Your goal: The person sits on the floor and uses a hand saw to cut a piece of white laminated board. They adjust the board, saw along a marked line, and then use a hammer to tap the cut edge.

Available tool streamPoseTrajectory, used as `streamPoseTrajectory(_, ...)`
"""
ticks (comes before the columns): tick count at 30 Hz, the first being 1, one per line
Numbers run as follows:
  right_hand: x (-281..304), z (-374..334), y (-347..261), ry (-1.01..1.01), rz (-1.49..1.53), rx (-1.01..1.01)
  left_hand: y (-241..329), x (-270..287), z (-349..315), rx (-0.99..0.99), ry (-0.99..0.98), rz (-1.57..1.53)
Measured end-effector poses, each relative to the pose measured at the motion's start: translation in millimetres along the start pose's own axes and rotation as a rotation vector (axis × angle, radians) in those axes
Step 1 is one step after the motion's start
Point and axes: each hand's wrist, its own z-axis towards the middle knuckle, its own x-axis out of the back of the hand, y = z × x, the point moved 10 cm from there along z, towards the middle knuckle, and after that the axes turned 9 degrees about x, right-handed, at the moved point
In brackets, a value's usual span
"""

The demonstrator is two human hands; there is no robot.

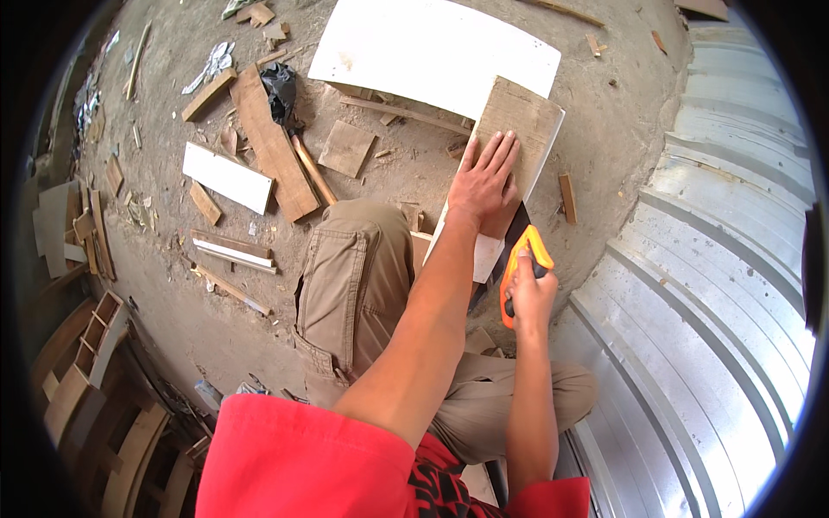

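the left hand [488, 180] is lying palm down, fingers slightly spread, pressing on the brown board [528, 105]. that board is slanting away from the person, with what looks like a white board [489, 257] showing underneath, and its far end is overlapping the near right corner of the large white panel [432, 43]. the right hand [533, 293] is gripping the orange-handled saw [541, 248], fingers curling round the grip; i cannot tell how every fingertip is sitting. the dark blade [516, 228] is running close by the boards' right edge, and whether its teeth are biting into wood, i'm not managing to see.

to my eye, the step in hand is sawing, the left palm doing the clamping. the next move is calling for steady weight on that palm, a straight stroke, and left fingers well clear of the blade.
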Motion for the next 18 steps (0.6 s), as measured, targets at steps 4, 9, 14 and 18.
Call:
streamPoseTrajectory(4, 45, -77, -66, -0.039, 0.172, -0.009, -4, 5, -1, -0.001, -0.004, 0.016)
streamPoseTrajectory(9, 159, -156, -149, -0.095, 0.242, 0.229, -2, 1, -5, 0.011, -0.041, 0.007)
streamPoseTrajectory(14, 205, -88, -152, -0.174, 0.450, 0.509, -4, -4, -7, 0.010, -0.011, 0.083)
streamPoseTrajectory(18, 154, 24, -55, -0.105, 0.216, 0.679, 3, 2, -3, -0.028, 0.087, 0.064)
